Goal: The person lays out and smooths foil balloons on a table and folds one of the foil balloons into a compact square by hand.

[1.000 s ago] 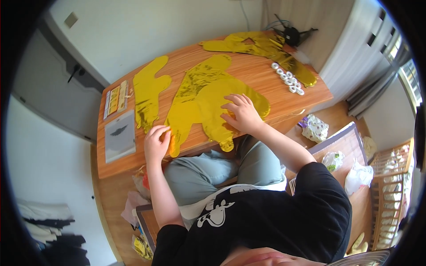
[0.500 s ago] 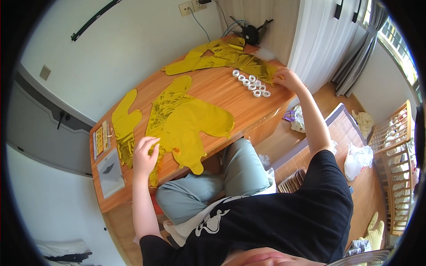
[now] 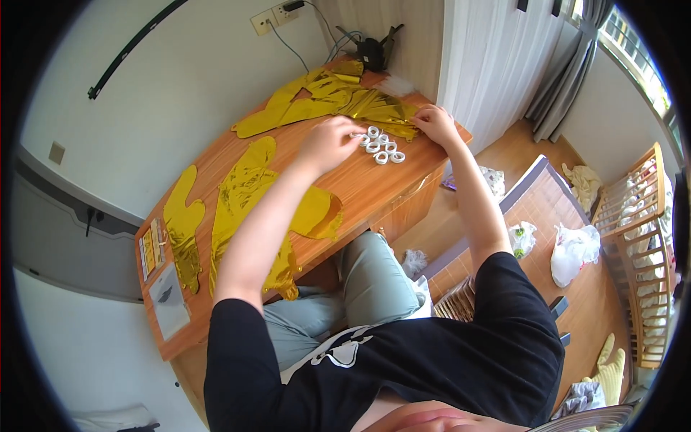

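Observation:
Several small white ring-shaped rolls (image 3: 381,157) sit in a cluster on the wooden desk (image 3: 403,180). My left hand (image 3: 330,146) reaches over to their left end, its fingertips closed around the outermost roll, which they mostly cover. At the far right, my right hand (image 3: 436,125) pinches the edge of a flat gold foil balloon (image 3: 324,101) spread along the back of the desk. A second flat gold foil balloon (image 3: 237,194) lies nearer to me, partly hidden under my left forearm. A narrower gold foil piece (image 3: 183,223) rests at the left.
A black router (image 3: 372,54) with cables stands at the back corner by the wall. At the desk's left end lie a printed card (image 3: 152,248) and a clear flat packet (image 3: 169,299). White plastic bags (image 3: 576,253) and a wooden crib (image 3: 637,259) are to my right.
My left hand has moved from the near gold balloon across to the white rolls. My right hand stays at the far balloon's edge. The whole view has shifted slightly.

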### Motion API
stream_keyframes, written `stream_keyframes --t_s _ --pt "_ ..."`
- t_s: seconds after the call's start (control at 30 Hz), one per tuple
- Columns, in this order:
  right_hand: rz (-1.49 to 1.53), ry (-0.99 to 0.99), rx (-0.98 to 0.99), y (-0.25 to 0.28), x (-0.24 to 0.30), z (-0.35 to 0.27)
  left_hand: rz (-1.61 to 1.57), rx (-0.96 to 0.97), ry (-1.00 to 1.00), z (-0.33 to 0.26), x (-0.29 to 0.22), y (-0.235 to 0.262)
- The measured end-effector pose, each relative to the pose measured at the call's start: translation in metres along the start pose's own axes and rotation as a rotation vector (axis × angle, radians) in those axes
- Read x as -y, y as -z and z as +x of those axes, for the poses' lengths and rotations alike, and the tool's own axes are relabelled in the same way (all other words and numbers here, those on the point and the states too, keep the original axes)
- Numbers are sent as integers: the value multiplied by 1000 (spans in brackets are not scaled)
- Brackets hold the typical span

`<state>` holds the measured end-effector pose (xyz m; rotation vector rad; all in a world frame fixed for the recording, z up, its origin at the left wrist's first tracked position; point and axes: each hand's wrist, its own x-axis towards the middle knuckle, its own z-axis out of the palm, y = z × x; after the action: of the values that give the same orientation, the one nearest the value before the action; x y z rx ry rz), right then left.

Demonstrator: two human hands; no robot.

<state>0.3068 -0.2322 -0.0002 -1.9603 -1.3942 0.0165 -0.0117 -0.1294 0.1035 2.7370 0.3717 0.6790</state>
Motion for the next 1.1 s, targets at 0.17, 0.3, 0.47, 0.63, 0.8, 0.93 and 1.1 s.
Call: stream_keyframes --t_s 0.17,0.3,0.47,0.63,0.8,0.93,1.1 --pt "53 -48 -47 0 8 -4 113 -53 4 76 -9 -71" --pt "108 -34 -60 2 15 0 236 -36 2 104 4 -95" --pt "350 -84 -81 15 -1 -3 26 59 148 128 3 -107" --pt "394 -4 -44 13 13 -1 -154 47 269 129 29 -103" --pt "376 -144 -80 11 4 -2 -145 82 259 130 19 -113" --pt "392 -184 -85 14 16 -4 31 -132 22 121 21 -110" --pt "402 -116 -102 17 14 -2 172 -138 -178 113 21 -109"
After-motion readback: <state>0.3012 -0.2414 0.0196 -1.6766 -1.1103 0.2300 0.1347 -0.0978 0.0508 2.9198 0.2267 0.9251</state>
